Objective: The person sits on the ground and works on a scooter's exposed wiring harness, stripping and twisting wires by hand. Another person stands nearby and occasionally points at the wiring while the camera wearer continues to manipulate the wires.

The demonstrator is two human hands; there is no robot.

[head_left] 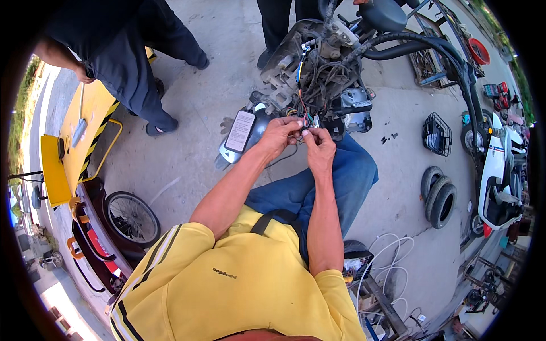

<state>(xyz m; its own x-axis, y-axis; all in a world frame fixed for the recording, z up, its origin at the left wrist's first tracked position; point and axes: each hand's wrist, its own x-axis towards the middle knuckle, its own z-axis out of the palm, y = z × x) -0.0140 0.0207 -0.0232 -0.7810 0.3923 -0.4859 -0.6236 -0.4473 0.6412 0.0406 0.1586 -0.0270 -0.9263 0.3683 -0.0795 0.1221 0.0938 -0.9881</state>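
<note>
In front of me stands a stripped scooter front with its wiring harness exposed. Thin coloured wires hang down from it to my fingers. My left hand pinches these wires between thumb and fingertips. Close beside it, my right hand is closed at a small pale connector at the wire ends, partly covered by the fingers. Left of my hands, a flat dark box with a white printed label rests on a silver rounded body panel.
Two people stand near, one at the left, one beyond the scooter. Stacked tyres, a black wire basket and a white scooter are at right. A yellow cart and spoked wheel occupy the left.
</note>
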